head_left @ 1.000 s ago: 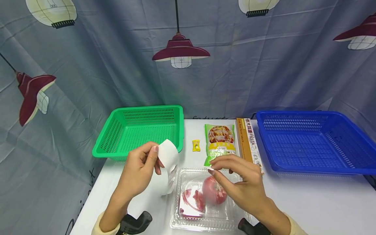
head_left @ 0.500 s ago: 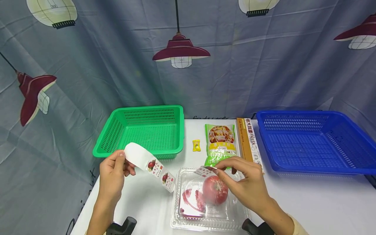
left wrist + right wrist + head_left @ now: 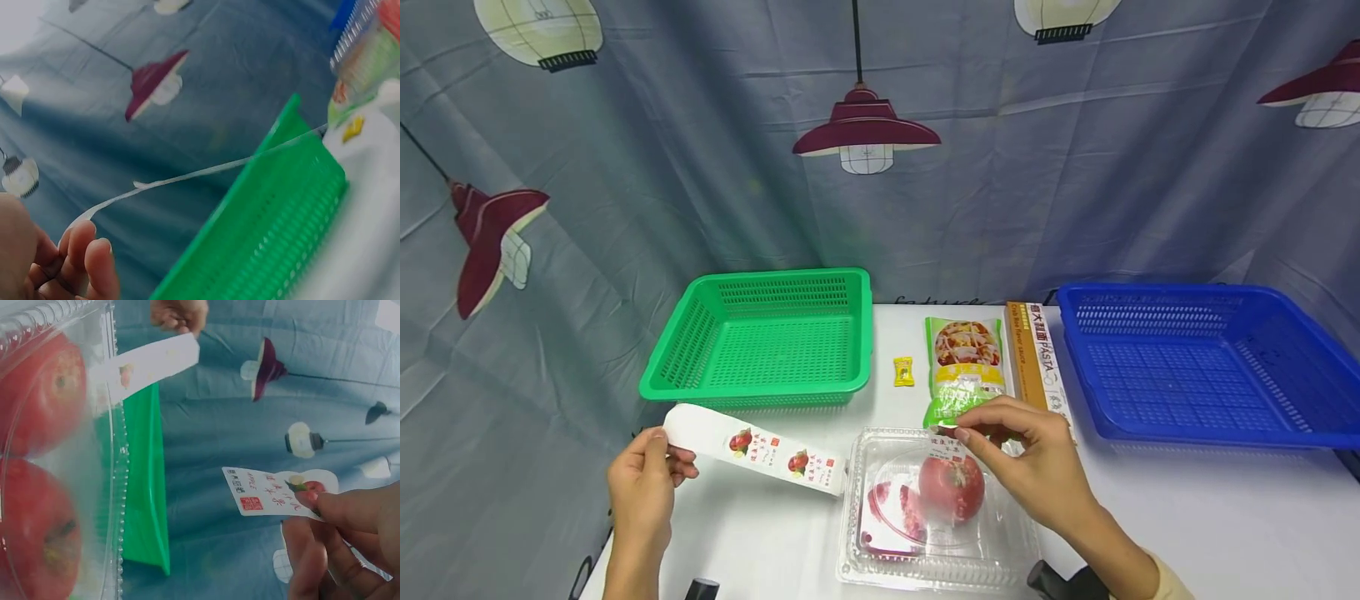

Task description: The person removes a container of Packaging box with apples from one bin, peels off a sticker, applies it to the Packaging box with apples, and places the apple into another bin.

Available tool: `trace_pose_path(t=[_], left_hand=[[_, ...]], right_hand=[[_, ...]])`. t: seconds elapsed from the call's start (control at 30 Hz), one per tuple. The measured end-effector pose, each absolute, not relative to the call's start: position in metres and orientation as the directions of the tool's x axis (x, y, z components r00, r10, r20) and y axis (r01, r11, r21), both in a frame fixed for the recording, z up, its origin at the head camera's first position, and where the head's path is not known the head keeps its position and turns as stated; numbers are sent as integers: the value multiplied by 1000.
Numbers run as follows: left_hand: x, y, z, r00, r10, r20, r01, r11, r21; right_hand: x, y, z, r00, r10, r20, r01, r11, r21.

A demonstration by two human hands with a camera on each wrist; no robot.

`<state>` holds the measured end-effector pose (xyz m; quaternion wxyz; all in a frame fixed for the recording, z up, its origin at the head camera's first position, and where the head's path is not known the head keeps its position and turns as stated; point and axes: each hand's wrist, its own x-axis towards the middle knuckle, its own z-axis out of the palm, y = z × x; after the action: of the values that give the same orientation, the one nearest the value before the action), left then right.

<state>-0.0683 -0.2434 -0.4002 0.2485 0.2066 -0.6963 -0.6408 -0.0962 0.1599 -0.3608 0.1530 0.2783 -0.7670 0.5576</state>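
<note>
My left hand (image 3: 643, 479) pinches one end of a white strip of stickers (image 3: 760, 450) printed with red fruit and writing. The strip slants down to the right, its far end near the left edge of a clear plastic box (image 3: 880, 567). Between thumb and fingertips, my right hand (image 3: 1030, 454) holds a single apple sticker (image 3: 262, 494), above the box. Red apples (image 3: 44, 394) show through the clear lid. In the left wrist view the strip is seen edge-on, running from the left fingers (image 3: 81, 244).
A green basket (image 3: 752, 396) stands behind on the left, a blue basket (image 3: 1210, 437) on the right. Between them lie a small yellow packet (image 3: 903, 372), a green food bag (image 3: 966, 350) and a pasta box (image 3: 1037, 358). A grey curtain hangs behind.
My left hand has moved left and down, stretching out the sticker strip, now apart from the right hand. The right hand has stayed over the box, and the sticker it holds has come into view.
</note>
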Motion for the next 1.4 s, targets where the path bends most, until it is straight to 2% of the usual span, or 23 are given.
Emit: trace_pose_path(t=[0.13,0.43,0.6,0.8,1.07,1.4], left_hand=[[-65,-255,-411,-760,-646,74,-15,131,991],[-60,-276,-431,-756,-641,136,-186,409,894],[-60,-286,-443,-778,-623,77,-298,474,829],[-59,-295,-462,-797,-604,-27,-404,499,766],[-61,-300,-482,-801,-597,29,-422,599,681],[-67,-290,-478,-750,-660,49,-519,632,575]], right_hand=[[-95,161,-363,-830,-254,497,-547,194,-814],[-94,165,-369,-919,-197,343,-382,222,-897],[-99,168,-373,-944,-213,253,-300,226,-927],[-105,170,-377,-979,-184,84,-127,236,-964],[-110,172,-384,-983,-182,9,-52,231,-972],[-112,172,-387,-950,-312,-25,-32,176,-984]])
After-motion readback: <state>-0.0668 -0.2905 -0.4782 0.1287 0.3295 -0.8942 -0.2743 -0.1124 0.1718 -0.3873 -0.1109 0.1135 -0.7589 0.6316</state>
